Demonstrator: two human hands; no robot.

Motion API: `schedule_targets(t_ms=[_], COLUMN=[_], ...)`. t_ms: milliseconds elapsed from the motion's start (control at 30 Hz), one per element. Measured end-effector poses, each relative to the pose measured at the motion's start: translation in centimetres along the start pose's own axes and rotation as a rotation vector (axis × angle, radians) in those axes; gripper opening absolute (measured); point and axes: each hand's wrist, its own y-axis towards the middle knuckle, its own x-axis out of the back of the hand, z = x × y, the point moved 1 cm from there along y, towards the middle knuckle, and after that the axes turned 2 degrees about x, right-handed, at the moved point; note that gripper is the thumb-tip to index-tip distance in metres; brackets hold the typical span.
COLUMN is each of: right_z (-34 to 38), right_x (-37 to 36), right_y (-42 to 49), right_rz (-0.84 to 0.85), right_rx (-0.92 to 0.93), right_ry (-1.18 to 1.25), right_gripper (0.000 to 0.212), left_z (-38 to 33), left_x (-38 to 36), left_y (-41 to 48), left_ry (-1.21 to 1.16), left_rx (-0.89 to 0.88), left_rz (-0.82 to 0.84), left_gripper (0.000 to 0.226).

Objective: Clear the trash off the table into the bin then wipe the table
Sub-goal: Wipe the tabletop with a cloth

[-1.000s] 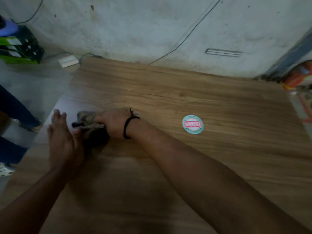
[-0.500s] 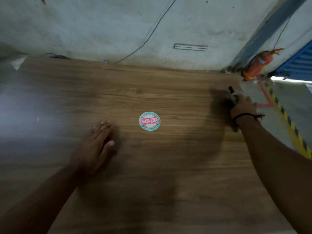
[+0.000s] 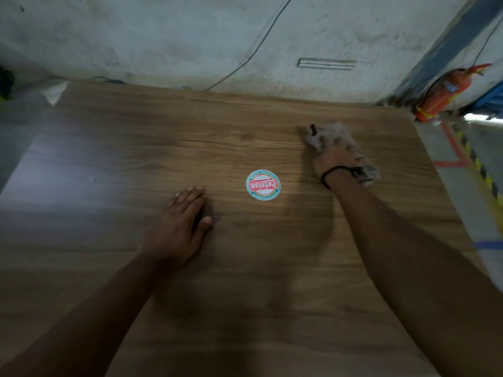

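Wooden desk (image 3: 245, 281) lies mostly left of the rag (image 3: 330, 136), gripped by the right hand (image 3: 334, 161) near the far right edge; left hand (image 3: 179, 227) rests flat mid-desk, fingers straight.

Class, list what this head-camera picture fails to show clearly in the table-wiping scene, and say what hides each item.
1. Head view: whether the right hand grips or merely presses the cloth; motion blur smears both.
2. Head view: the bin; outside the frame.
3. Head view: the fire extinguisher label; too small and blurred.
4. Head view: the table near edge; cut off by the bottom edge.
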Motion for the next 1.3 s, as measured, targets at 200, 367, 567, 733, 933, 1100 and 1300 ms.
schedule_targets(t_ms=[200, 367, 567, 733, 933, 1100, 1300], right_z=[12.3, 20.1, 29.3, 35.3, 31.7, 21.0, -1.3], right_x=[-2.1, -3.6, -5.8, -7.0, -3.1, -0.3, 3.2], right_y=[-5.6, -10.2, -16.6, -23.7, -24.7, -15.6, -7.8], right_rz=[0.028, 0.040, 0.126, 0.288, 0.363, 0.071, -0.088], right_rx=[0.206, 0.391, 0.628, 1.002, 1.065, 0.771, 0.285], right_ry=[-0.020, -0.018, -0.011, -0.099, -0.077, 0.143, 0.064], right_gripper=[0.058, 0.050, 0.046, 0.051, 0.051, 0.039, 0.053], left_z=[0.1, 2.2, 7.2, 10.7, 7.9, -0.9, -13.2], left_x=[0.2, 1.7, 5.4, 6.7, 7.2, 5.1, -2.9], left_y=[-0.2, -1.3, -6.3, -9.5, -7.6, -1.9, 4.3], left_ry=[-0.051, -0.159, -0.111, -0.152, -0.157, -0.101, -0.086], left_rx=[-0.010, 0.177, 0.510, 0.543, 0.397, 0.098, -0.093], left_rz=[-0.023, -0.243, -0.418, -0.485, -0.434, -0.267, 0.035], left_gripper=[0.055, 0.043, 0.047, 0.058, 0.064, 0.057, 0.069])
